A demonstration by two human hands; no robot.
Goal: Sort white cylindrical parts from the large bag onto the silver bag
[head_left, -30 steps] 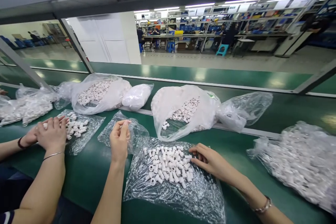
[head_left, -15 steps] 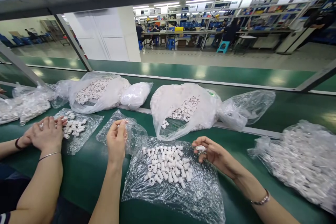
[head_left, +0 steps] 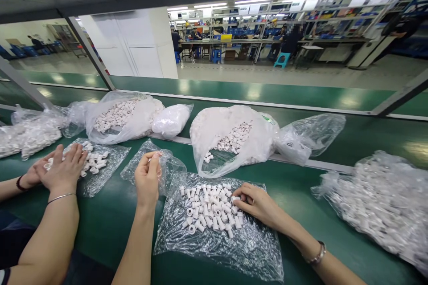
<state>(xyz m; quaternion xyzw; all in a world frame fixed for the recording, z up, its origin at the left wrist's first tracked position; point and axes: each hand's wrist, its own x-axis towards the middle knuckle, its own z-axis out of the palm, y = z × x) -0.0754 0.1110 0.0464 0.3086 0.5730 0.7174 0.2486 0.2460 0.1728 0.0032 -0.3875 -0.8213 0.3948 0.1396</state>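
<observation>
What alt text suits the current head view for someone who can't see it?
A person's right hand touches the right edge of a pile of white parts on a clear sheet, with the left hand at crumpled plastic. Two open bags of parts lie behind on the green table; a co-worker's hands are at more parts at left.

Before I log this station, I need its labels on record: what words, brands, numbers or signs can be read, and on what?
No text is legible, so nothing to quote.
Green print on the large bag: too small to read.
Dark mark on the crumpled clear plastic beside it: perhaps a triangular symbol, too small to confirm.
White sheets at the far shelving: too distant and blurred.
</observation>
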